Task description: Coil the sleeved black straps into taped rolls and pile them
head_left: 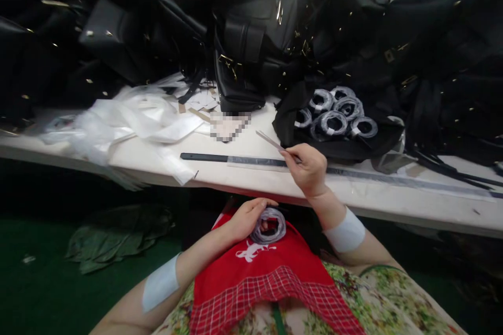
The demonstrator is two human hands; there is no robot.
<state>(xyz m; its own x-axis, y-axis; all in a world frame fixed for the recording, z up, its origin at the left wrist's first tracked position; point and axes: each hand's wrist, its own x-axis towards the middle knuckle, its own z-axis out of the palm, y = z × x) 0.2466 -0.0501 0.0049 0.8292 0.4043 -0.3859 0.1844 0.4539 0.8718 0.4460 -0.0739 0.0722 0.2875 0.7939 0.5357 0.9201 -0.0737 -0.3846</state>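
Observation:
Close to the red apron, my left hand [251,215] holds a coil [270,226] wrapped in clear plastic, its fingers curled round the upper left side. Above the table's front edge, my right hand [307,167] pinches a thin pale strip [269,140] that points up and to the left. Beneath that hand, a long black strap [204,157], partly covered in clear film, lies along the table. Several wrapped coils [334,123] rest on black cloth to the right of the strip.
Black bags [243,42] with gold fittings are heaped across the back. White plastic film [133,115] spreads over the left of the white table [251,180]. Thin black straps [451,167] lie at the right. Crumpled cloth [113,235] is on the green floor.

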